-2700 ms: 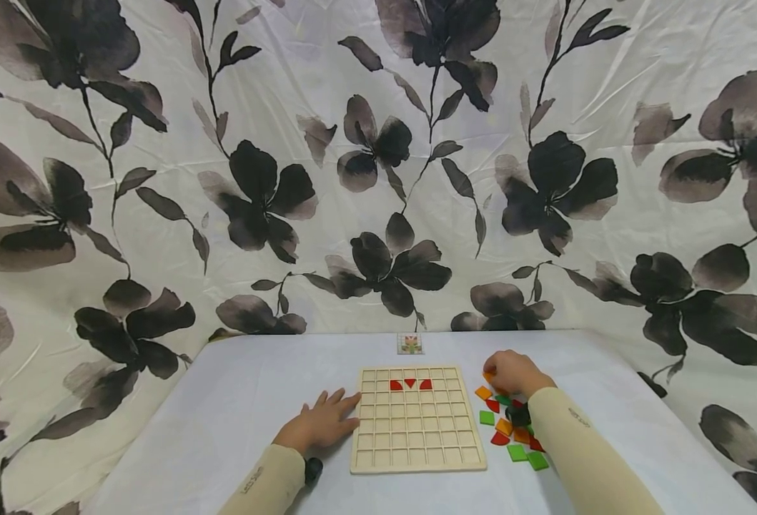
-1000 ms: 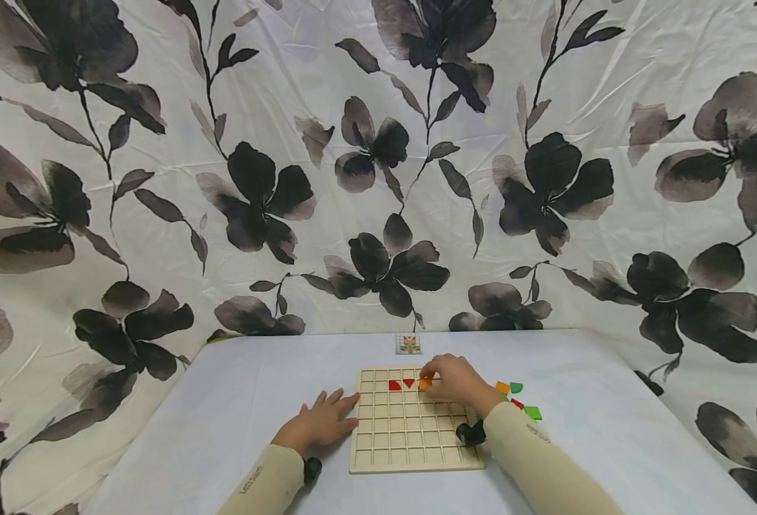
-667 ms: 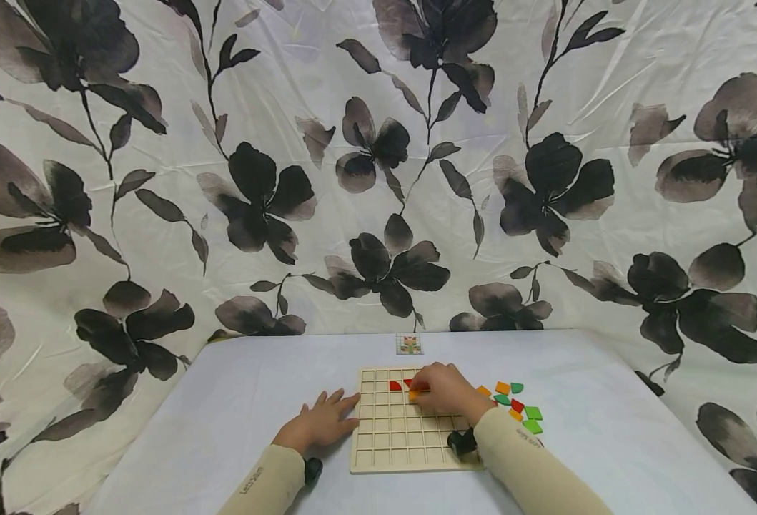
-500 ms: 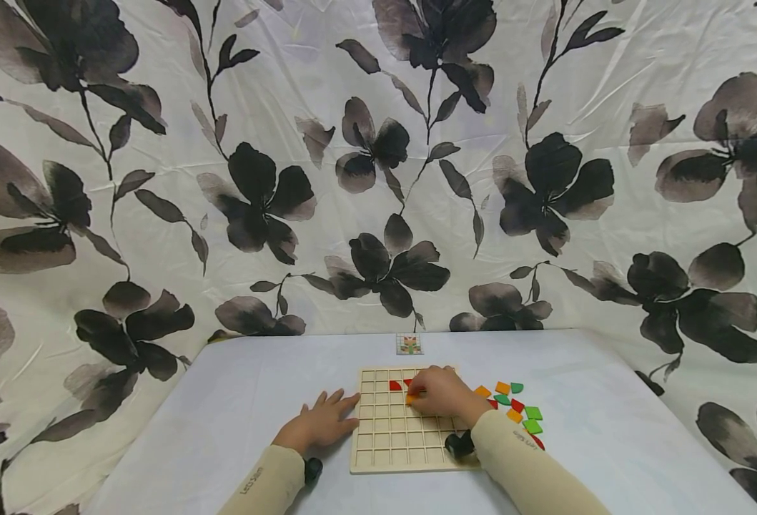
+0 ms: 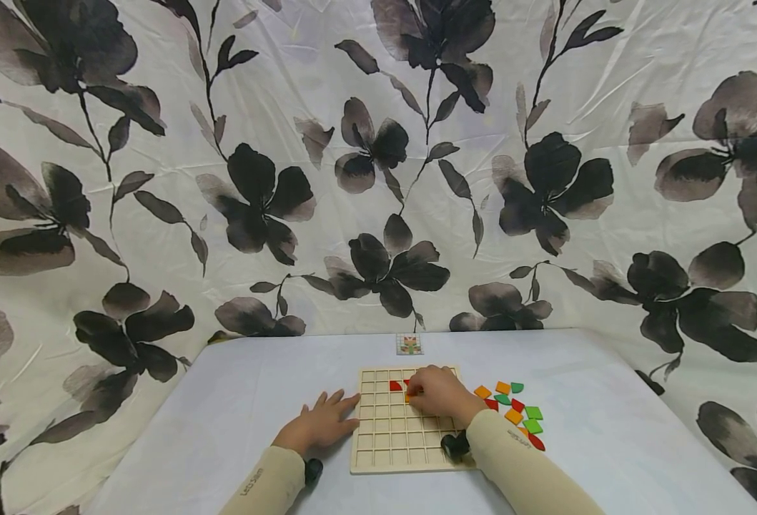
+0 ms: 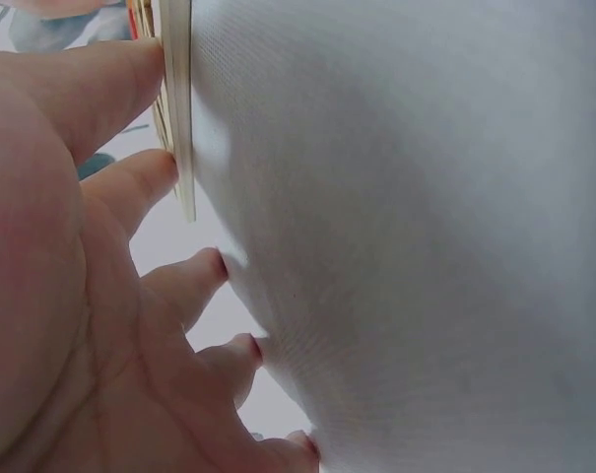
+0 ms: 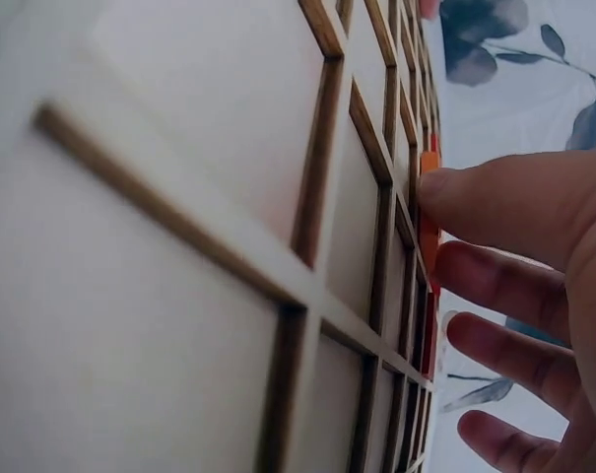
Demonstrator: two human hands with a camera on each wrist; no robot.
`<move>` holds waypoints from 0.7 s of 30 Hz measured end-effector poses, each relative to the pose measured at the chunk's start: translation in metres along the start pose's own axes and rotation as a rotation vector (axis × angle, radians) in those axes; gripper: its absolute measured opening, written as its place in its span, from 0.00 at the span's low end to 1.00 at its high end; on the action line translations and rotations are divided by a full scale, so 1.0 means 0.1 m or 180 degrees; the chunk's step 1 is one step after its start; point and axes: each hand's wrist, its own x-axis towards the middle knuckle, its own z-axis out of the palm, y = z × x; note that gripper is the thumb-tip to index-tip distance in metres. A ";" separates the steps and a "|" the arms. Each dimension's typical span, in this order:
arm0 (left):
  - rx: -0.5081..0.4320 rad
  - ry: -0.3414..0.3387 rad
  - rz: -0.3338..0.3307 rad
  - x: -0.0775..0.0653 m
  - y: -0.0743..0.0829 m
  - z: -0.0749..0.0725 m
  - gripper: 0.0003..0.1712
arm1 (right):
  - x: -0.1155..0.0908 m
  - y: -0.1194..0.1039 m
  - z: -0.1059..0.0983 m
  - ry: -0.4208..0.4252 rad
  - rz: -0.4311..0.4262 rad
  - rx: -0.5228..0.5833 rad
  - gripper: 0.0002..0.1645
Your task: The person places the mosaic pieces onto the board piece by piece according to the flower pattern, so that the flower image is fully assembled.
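A pale wooden grid board (image 5: pixel 384 443) lies on the white table. My right hand (image 5: pixel 442 392) is over its upper part, with thumb and index finger pinching a small orange tile (image 7: pixel 430 232) at the grid. In the head view the orange tile sits just below the red triangle tile (image 5: pixel 407 383), mostly covered by the fingers. A red quarter-round tile (image 5: pixel 395 386) sits in a cell to the left; another red tile (image 7: pixel 430 335) shows in the right wrist view. My left hand (image 5: pixel 320 423) rests with spread fingers, thumb and index finger touching the board's left edge (image 6: pixel 179 99).
Several loose tiles lie right of the board, among them an orange tile (image 5: pixel 502 388), a green tile (image 5: pixel 533 413) and a red tile (image 5: pixel 536 443). A small picture card (image 5: pixel 409 345) lies behind the board. Floral cloth (image 5: pixel 378 143) hangs beyond the table.
My right hand has gone from the loose tiles to the board with an orange tile, then slid left and nearer, to the cell below the red triangle. My left hand stays put.
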 end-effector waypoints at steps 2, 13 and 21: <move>-0.0018 -0.0010 0.0006 0.01 0.00 0.00 0.34 | 0.01 0.02 0.00 0.0015 0.0029 0.0087 0.03; -0.0034 -0.0023 0.0025 0.00 -0.01 0.01 0.34 | -0.01 0.05 -0.05 -0.0013 0.0118 0.0234 0.04; 0.0005 -0.0045 0.0034 -0.01 0.00 -0.02 0.34 | -0.08 0.15 -0.26 0.0156 0.0162 0.0099 0.03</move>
